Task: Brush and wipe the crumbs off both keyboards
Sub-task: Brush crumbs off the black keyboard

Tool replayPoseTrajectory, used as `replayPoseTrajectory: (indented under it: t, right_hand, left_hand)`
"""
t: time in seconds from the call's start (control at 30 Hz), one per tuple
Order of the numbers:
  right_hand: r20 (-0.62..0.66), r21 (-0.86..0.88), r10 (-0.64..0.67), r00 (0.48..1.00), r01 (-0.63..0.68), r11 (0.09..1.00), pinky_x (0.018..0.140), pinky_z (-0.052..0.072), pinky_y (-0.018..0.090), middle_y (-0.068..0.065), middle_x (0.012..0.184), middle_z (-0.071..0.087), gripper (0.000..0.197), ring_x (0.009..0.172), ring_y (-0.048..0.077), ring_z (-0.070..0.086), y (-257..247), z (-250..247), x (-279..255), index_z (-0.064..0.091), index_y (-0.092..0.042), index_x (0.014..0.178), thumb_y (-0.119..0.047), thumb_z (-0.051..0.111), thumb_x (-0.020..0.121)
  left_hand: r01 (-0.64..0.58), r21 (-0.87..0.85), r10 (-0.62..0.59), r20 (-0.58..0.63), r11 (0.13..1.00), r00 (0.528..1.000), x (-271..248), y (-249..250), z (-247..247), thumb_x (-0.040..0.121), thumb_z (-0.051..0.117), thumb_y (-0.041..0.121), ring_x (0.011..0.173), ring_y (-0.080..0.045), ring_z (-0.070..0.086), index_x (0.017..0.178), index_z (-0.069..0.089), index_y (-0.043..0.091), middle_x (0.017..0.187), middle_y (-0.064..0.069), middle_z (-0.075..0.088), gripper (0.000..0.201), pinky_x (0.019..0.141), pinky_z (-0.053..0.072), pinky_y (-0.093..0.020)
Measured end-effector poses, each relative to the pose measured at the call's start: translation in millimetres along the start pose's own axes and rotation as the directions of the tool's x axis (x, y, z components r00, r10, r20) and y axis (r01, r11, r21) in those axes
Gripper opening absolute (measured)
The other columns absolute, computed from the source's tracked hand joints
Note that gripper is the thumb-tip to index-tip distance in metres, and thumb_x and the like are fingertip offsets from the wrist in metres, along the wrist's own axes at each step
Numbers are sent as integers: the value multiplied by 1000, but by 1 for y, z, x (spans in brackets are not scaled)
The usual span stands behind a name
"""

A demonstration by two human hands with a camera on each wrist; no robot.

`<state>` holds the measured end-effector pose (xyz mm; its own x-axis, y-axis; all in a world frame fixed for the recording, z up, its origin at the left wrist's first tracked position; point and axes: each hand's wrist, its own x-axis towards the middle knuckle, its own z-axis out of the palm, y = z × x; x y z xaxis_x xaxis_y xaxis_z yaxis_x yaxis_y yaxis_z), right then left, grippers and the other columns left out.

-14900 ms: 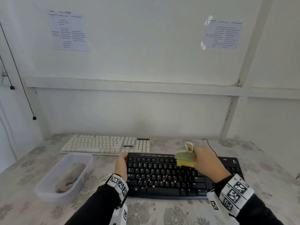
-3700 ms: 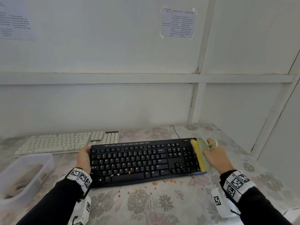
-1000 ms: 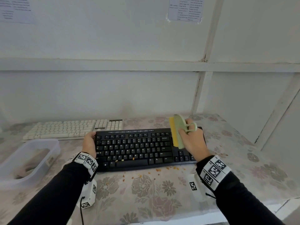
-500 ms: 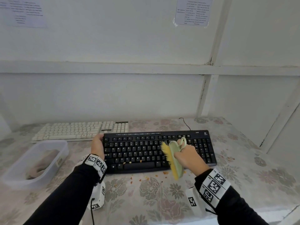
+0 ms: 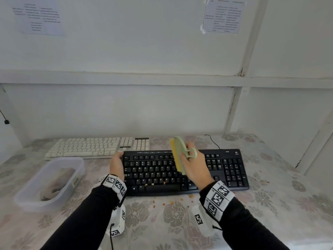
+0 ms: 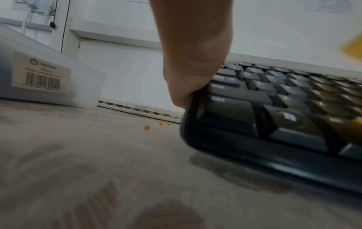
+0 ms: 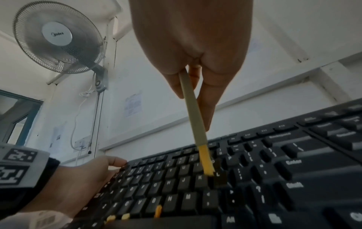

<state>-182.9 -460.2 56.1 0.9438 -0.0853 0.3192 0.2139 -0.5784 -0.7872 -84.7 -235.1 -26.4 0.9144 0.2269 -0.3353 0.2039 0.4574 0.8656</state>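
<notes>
Black keyboard [image 5: 185, 173], lying flat on the flower-patterned tablecloth [image 5: 270, 210] at the middle of the head view, its long side running from 9 to 3 o'clock. Left hand [image 5: 117, 165] clamped on the keyboard's short edge at 9 o'clock, thumb on top of the corner keys, the remaining fingers hidden behind the case; in the left wrist view the heel of the hand [image 6: 194, 62] presses against that same edge. Right hand [image 5: 195, 166] closed around the pale green brush [image 5: 180, 154], fingers through its ring handle, held over the middle of the letter block. Brush stands on edge with its yellow bristles [image 5: 174, 156] turned toward 9 o'clock; in the right wrist view the bristle tips [image 7: 206, 161] reach down to the keys near K and L, though whether they actually touch cannot be told. Orange crumbs [image 5: 153, 184] lie on the bottom letter row just above the space bar, seen close up in the right wrist view [image 7: 157, 210]. More loose crumbs [image 5: 171, 202] are scattered on the cloth at 6 o'clock, just beside the keyboard's front edge. White keyboard [image 5: 98, 147] lies at 11 o'clock, behind the black one, their corners nearly meeting. Translucent plastic tub [image 5: 77, 174] sits at 8 o'clock, holding a crumpled cloth [image 5: 57, 183]. Two printed sheets [image 5: 224, 15] are fixed to the white wall at 12 o'clock.
</notes>
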Motion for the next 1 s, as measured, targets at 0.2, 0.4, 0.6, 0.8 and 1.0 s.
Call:
replayPoseTrajectory:
  t: [0.2,0.4,0.6,0.8,1.0]
  right_hand:
    - [153,-69,171,973,-162,984,42,29,15,-1,61,43,13,47,11,36,15,5,-8,40,-16,81,-10,43,92]
    - [204,-235,319,926,-270,934,42,25,17,-1,60,38,32,45,10,31,8,-8,-18,31,-18,63,-14,40,93]
    - [92,45,18,996,-22,999,45,36,12,-4,70,51,14,55,9,45,-24,8,-5,45,-27,83,-18,46,94]
    - [141,35,-12,990,7,999,41,35,13,-2,68,46,9,51,9,40,-22,40,-5,43,-15,88,-9,44,94]
    - [223,-53,40,974,-29,998,37,31,12,-6,59,39,31,43,4,31,-16,33,-19,33,-29,71,-8,42,93]
  left_hand:
    - [-16,36,16,1,999,1000,10,-2,-5,81,47,36,83,-28,61,89,65,12,87,-9,64,31,86,47,-43]
    - [-1,48,3,-35,999,999,64,-24,-25,52,59,51,124,-33,52,126,59,8,133,-13,57,86,107,37,-54]
    - [-33,65,34,-10,997,999,16,-5,-7,78,47,38,101,-31,60,104,64,9,99,-11,66,43,100,44,-52]
    - [-34,33,35,-23,999,999,24,-8,-7,74,49,38,96,-30,61,107,65,8,99,-12,66,46,99,44,-52]
    - [10,9,-10,-13,1000,1000,33,-10,-11,64,54,41,95,-34,63,105,66,10,105,-18,66,53,97,44,-56]
